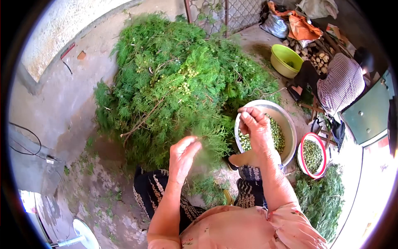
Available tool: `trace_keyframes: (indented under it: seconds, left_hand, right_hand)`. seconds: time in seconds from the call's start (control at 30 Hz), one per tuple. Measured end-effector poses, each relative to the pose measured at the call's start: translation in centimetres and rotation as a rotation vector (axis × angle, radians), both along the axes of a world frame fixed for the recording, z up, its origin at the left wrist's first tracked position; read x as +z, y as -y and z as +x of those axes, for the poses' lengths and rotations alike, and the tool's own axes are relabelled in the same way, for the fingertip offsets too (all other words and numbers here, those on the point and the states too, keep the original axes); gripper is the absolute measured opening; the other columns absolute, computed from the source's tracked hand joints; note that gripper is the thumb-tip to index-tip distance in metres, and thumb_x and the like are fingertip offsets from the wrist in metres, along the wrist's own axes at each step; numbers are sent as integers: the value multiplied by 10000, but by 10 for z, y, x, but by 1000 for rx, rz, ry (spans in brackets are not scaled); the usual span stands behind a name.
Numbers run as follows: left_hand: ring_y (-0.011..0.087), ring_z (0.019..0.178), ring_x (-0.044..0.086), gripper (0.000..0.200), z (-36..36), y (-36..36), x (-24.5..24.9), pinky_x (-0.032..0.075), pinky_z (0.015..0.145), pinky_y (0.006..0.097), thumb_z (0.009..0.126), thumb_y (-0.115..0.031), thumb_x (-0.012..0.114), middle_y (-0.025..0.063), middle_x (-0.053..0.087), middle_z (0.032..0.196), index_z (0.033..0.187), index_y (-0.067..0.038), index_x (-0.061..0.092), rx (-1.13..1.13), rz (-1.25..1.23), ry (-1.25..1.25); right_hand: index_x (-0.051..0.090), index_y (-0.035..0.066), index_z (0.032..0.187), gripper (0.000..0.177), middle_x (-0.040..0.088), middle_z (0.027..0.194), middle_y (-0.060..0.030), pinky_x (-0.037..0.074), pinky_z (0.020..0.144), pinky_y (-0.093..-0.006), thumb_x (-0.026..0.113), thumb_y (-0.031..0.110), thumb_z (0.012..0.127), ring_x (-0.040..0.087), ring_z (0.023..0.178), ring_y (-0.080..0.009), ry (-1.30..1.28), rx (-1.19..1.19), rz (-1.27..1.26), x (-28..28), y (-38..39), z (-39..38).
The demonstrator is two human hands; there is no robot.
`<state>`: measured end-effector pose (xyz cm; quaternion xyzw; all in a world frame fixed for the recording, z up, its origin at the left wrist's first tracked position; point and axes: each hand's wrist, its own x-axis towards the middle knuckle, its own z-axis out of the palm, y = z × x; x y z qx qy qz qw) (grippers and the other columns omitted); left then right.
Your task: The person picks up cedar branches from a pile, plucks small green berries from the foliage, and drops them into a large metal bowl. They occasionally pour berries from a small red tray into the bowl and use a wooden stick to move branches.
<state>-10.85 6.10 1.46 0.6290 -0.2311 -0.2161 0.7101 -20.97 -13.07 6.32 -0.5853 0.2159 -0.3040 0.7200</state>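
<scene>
Outdoors on a grey concrete floor [70,95], sitting low, with a thin cable [25,141] trailing at the far left. Facing a big pile of feathery green branches [174,79] heaped in the middle of the yard. Gripping a sprig [209,135] at the pile's near edge with the left hand [182,155], fingers curled shut around its stem. Holding the right hand [255,126] just beside it, over the rim of a metal bowl [290,120], fingertips bunched together, anything pinched there being too small for telling. Gathering small green seeds [277,135] in that bowl, well past covering its bottom. Judging by the hands, probably stripping seeds off the sprig and dropping them in. Next, likely calling for spreading the right fingers over the bowl, then sliding them back along the sprig, steadying the stem with the left. Farther right, sitting near a red-rimmed bowl [299,155] of the same seeds, a heap of loose greenery [321,199] below it, a yellow-green basin [286,60] up near the top, and another person in a striped top [342,85] bending over at the far edge.
</scene>
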Motion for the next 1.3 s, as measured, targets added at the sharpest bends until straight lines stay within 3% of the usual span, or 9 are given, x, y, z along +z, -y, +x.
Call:
trace_keyframes:
  seconds: [0.13, 0.27, 0.37, 0.5, 0.6, 0.8, 1.0, 1.1, 1.3]
  left_hand:
    - [88, 615, 555, 111, -36, 1, 6, 413, 516, 203, 797, -13, 615, 52, 622, 759, 903, 12, 631, -9, -142, -218]
    - [47, 506, 494, 98, -67, -4, 13, 361, 429, 165, 813, -54, 616, 33, 602, 673, 890, 5, 634, -48, -33, -238]
    - [47, 509, 497, 109, -86, -11, 14, 374, 438, 164, 827, -79, 611, 32, 604, 677, 890, 6, 636, -92, -10, -135]
    - [36, 562, 507, 154, -101, -18, 17, 394, 487, 172, 818, -168, 649, -17, 600, 697, 885, -30, 654, -137, 99, -107]
    - [71, 560, 545, 129, -106, -18, 7, 446, 504, 195, 825, -103, 628, 28, 617, 710, 882, 12, 641, -135, 80, -58]
    - [45, 605, 506, 126, -117, -16, 1, 383, 524, 187, 807, -126, 649, -3, 613, 705, 890, -35, 674, -188, 67, -18]
    - [40, 609, 506, 113, -125, -10, 10, 394, 556, 182, 785, -63, 654, -11, 626, 719, 889, -29, 677, -127, -14, -266]
    - [44, 604, 508, 118, -123, -8, 8, 399, 566, 181, 777, -56, 657, -8, 627, 725, 890, -32, 678, -109, 16, -359]
    - [75, 568, 526, 150, -128, 6, 7, 404, 541, 194, 760, -50, 660, 37, 654, 758, 907, -28, 673, -81, -83, -515]
  right_hand:
    - [632, 67, 866, 49, 558, 617, 13, 351, 410, -194, 594, 63, 837, 473, 483, -67, 21, 2, 432, -27, -22, -35]
    - [647, 110, 852, 92, 583, 629, 41, 301, 381, -157, 566, 68, 849, 437, 445, -31, -176, 155, 298, -30, -43, -57]
    - [640, 62, 960, 151, 636, 788, 15, 422, 464, -169, 630, 61, 809, 550, 600, -47, -38, 226, 386, -46, -46, -70]
    - [626, 54, 1029, 229, 651, 879, -5, 460, 583, -184, 638, 48, 801, 576, 699, -60, -50, 244, 315, -38, -55, -90]
    - [619, 51, 1052, 270, 653, 897, -9, 463, 585, -183, 653, 40, 784, 571, 691, -62, 15, 275, 296, -38, -58, -99]
    - [611, 53, 1035, 274, 626, 811, 9, 425, 492, -190, 671, 61, 768, 532, 609, -64, 110, 273, 351, -28, -62, -115]
    - [615, 56, 952, 207, 608, 722, 3, 413, 467, -190, 685, 66, 757, 513, 539, -63, 23, 233, 371, -35, -58, -114]
    - [619, 82, 915, 171, 617, 724, 25, 428, 519, -174, 673, 33, 760, 524, 575, -49, -81, 142, 310, -32, -59, -113]
    - [609, 79, 846, 72, 587, 660, 27, 416, 498, -186, 637, 39, 792, 504, 542, -55, 24, -107, 357, -39, -63, -105]
